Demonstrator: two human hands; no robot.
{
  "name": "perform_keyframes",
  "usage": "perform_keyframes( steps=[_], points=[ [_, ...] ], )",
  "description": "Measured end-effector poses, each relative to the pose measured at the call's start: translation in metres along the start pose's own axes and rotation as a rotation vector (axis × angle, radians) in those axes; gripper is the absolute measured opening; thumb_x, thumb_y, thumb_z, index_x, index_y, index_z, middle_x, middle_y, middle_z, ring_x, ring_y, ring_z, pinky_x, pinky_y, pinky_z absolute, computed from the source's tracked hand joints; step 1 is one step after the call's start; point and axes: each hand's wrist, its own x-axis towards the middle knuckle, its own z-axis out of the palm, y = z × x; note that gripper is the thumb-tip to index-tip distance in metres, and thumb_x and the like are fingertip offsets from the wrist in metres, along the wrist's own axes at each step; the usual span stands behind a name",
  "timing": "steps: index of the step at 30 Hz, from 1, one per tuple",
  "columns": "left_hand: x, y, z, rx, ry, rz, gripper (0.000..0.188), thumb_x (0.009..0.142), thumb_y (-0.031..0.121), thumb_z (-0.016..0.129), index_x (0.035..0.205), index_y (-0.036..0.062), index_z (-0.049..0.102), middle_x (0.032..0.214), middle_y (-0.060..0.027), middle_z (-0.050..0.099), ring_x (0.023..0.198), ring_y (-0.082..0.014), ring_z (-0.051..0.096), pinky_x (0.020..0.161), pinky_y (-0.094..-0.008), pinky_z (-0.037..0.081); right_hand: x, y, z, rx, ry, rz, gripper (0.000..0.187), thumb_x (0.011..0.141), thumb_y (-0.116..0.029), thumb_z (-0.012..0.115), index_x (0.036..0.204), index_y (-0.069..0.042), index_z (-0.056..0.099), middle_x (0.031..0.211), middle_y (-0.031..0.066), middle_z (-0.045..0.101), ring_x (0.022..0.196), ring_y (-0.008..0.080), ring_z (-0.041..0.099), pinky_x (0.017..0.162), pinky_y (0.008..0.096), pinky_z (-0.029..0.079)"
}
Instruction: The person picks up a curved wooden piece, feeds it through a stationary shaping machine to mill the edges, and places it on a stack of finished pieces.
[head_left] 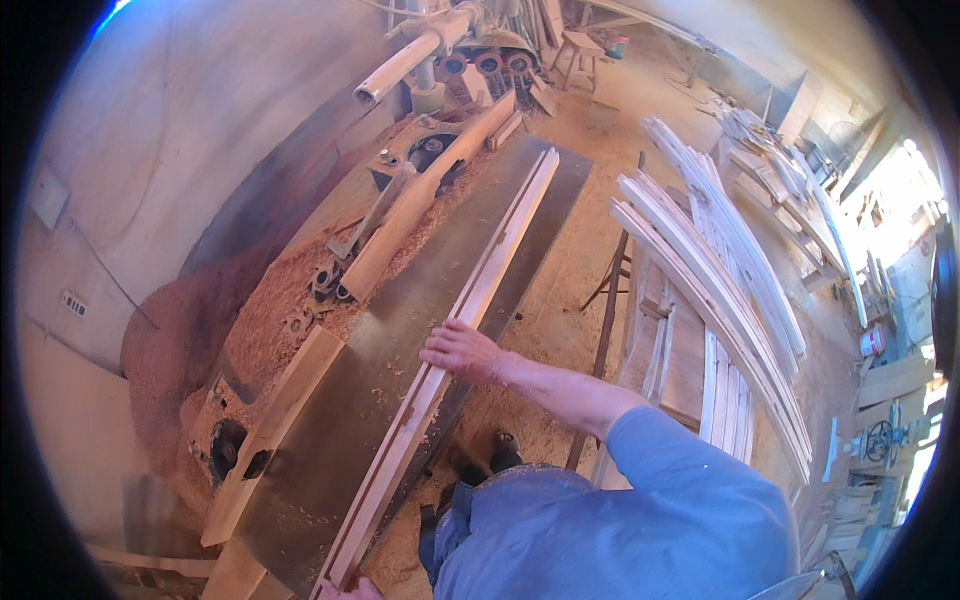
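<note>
A long, narrow wooden strip (505,255) with a groove along its length lies on a dark, flat machine table (375,360), close to its right edge. My right hand (463,350) rests over the strip about midway, fingers curled across its top and side. At the bottom edge of the view, my left hand (352,590) holds the strip's near end; much of this hand is cut off. Wooden fence pieces (285,425) stand along the table's left side, apart from the strip.
Reddish sawdust (265,340) is heaped behind the fence, around metal machine parts (330,280). A large tubular machine arm (415,65) overhangs the far end. Several long pale mouldings (715,310) are stacked to the right. Farther off are a wooden stool (578,50) and more boards (765,175).
</note>
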Motion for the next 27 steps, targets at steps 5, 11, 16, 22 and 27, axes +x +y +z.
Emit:
perform_keyframes(
  steps=[5,11,16,22,27],
  points=[
    [0.023,0.076,0.064,-0.269,0.033,-0.260,0.052,0.082,0.037,0.077,0.115,0.0002,0.064,0.115,-0.0252,0.065,0.107,-0.0375,0.063,0.089,-0.0465,0.053,0.016,0.094,-0.001,-0.005,-0.094,0.011,0.038,0.078,-0.010,0.063,0.116,-0.011,0.058,0.113,0.0069,0.059,0.119,0.0248,0.052,0.106,0.0426,0.035],
    [0.050,0.157,0.163,-1.501,0.208,-1.295,0.047,0.089,0.035,0.073,0.124,0.0068,0.060,0.124,-0.0119,0.061,0.111,-0.0292,0.059,0.101,-0.0433,0.048,-0.003,0.220,-0.015,-0.128,-0.159,0.068,0.037,0.079,-0.010,0.061,0.117,-0.010,0.058,0.118,0.0096,0.060,0.122,0.0277,0.052,0.111,0.0455,0.035],
    [0.089,0.249,0.226,-1.497,0.143,-1.222,0.051,0.091,0.036,0.070,0.129,0.0057,0.055,0.129,-0.0152,0.056,0.123,-0.0278,0.050,0.109,-0.0458,0.040,-0.013,0.330,-0.010,-0.078,-0.118,0.111,0.044,0.075,-0.008,0.064,0.120,-0.010,0.060,0.123,0.0115,0.060,0.124,0.0303,0.052,0.111,0.0475,0.036],
    [0.130,0.340,0.311,-1.499,0.227,-1.252,0.048,0.093,0.035,0.065,0.131,0.0083,0.054,0.128,-0.0118,0.056,0.120,-0.0291,0.052,0.110,-0.0509,0.038,-0.022,0.479,0.020,-0.020,-0.098,0.098,0.053,0.070,0.003,0.059,0.122,-0.009,0.060,0.127,0.0160,0.059,0.125,0.0358,0.052,0.109,0.0486,0.039],
    [0.177,0.406,0.379,-1.505,0.184,-1.262,0.046,0.092,0.034,0.064,0.129,0.0100,0.054,0.125,-0.0121,0.057,0.118,-0.0310,0.053,0.103,-0.0536,0.046,-0.037,0.576,-0.002,-0.008,-0.053,0.087,0.049,0.078,0.004,0.059,0.125,-0.010,0.062,0.130,0.0170,0.060,0.125,0.0381,0.052,0.110,0.0496,0.038]
  ],
)
